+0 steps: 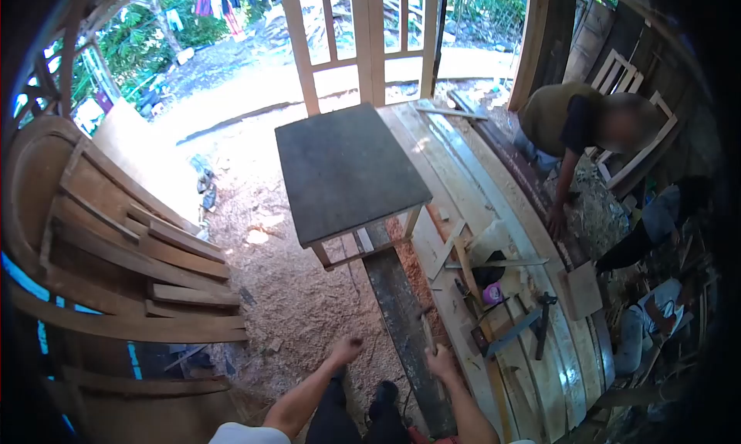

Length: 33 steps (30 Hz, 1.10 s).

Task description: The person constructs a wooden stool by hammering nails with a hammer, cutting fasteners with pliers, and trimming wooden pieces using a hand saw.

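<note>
My right hand [441,364] is wrapped round the wooden handle of a hammer [427,332], its head pointing away from me. It is beside the long dark plank [401,320] at the workbench's left edge. My left hand [346,350] is closed and hovers over the shavings-covered floor [285,305]; whatever it may hold is hidden. Ahead of both hands stands a small wooden table [351,170] with a dark flat top. A second hammer [545,320], a try square [513,333] and a pink tape measure [492,293] lie on the bench to the right.
Boards [494,212] run along the bench on my right. Another person [567,123] bends over its far side, one arm reaching down; someone else [656,320] is lower right. Curved wooden panels and planks [147,243] are stacked on the left. A wooden frame [370,42] stands behind the table.
</note>
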Available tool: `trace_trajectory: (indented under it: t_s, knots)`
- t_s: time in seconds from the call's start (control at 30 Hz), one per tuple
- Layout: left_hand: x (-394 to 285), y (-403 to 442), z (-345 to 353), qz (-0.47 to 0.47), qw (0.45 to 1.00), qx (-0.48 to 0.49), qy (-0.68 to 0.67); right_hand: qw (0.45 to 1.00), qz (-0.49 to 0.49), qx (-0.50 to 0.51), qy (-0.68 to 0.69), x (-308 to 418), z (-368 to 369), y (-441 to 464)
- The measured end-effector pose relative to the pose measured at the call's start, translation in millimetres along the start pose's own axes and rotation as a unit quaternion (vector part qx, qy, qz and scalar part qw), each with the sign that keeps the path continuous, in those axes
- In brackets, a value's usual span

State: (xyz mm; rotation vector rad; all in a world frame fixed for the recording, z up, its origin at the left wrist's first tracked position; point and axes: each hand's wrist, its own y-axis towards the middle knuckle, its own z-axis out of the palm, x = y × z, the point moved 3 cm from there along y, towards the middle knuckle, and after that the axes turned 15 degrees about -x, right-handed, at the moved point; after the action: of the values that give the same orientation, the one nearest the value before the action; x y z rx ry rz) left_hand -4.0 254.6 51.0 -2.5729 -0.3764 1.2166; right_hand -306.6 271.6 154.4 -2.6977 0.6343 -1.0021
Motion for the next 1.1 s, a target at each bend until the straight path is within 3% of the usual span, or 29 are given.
trace_trajectory:
  t_s: [0.03, 0.1, 0.17, 0.23, 0.3, 0.37, 0.47, 0.57, 0.6, 0.67, 0.7, 0.77, 0.8, 0.83, 0.9, 0.93, 1.0, 1.1]
  knots:
    - [7, -29, -10, 0.034, 0.998, 0.049, 0.021, 1.0, -0.008, -0.007, 0.004, 1, -16, -11]
    - [23, -85, -36, 0.06, 0.992, 0.103, 0.044, 0.992, 0.091, 0.065, 0.061, -22, -29, -46]
    - [50, -114, -63, -0.067, 0.993, 0.092, 0.011, 0.995, 0.054, 0.068, 0.049, -58, -25, -52]
    - [69, -131, -91, -0.127, 0.989, 0.041, -0.063, 1.0, 0.01, 0.015, 0.022, -68, -37, -68]
    - [69, -142, -121, -0.212, 0.971, -0.035, -0.101, 0.999, 0.018, 0.028, -0.004, -73, -43, -76]
    - [77, -144, -140, -0.237, 0.95, -0.112, -0.168, 0.996, 0.031, 0.048, 0.068, -101, -14, -60]
    - [87, -128, -151, -0.267, 0.939, -0.114, -0.182, 1.0, 0.003, -0.017, 0.015, -84, -14, -62]
    - [66, -101, -157, -0.247, 0.953, -0.057, -0.164, 0.998, -0.018, -0.06, 0.03, -89, 16, -37]
    - [68, -83, -156, -0.226, 0.955, -0.03, -0.188, 0.998, -0.002, -0.041, 0.04, -63, 5, -42]
    - [41, -52, -158, -0.196, 0.962, 0.004, -0.189, 0.994, 0.026, -0.095, -0.056, -29, -1, -47]
    - [32, -44, -161, -0.189, 0.96, 0.017, -0.207, 0.997, 0.032, -0.057, -0.042, -10, -4, -58]
    - [13, -20, -161, -0.171, 0.963, 0.06, -0.2, 0.985, 0.166, -0.032, -0.026, 22, -11, -77]
    - [8, -6, -155, -0.15, 0.97, 0.091, -0.169, 0.965, 0.251, 0.022, 0.072, 73, -55, -111]
    - [6, 8, -148, -0.131, 0.975, 0.117, -0.139, 0.957, 0.271, 0.012, 0.1, 68, -42, -110]
    - [-21, 23, -131, -0.06, 0.97, 0.216, -0.089, 0.903, 0.319, -0.098, 0.272, 46, -1, -108]
    - [-44, 23, -118, -0.03, 0.966, 0.252, -0.056, 0.891, 0.335, -0.111, 0.286, 43, 13, -106]
    - [-84, 23, -76, 0.009, 0.945, 0.326, -0.01, 0.868, 0.282, -0.285, 0.294, 34, 27, -101]
    - [-128, 5, 1, 0.037, 0.908, 0.418, 0.008, 0.858, 0.275, -0.271, 0.338, 2, 68, -88]
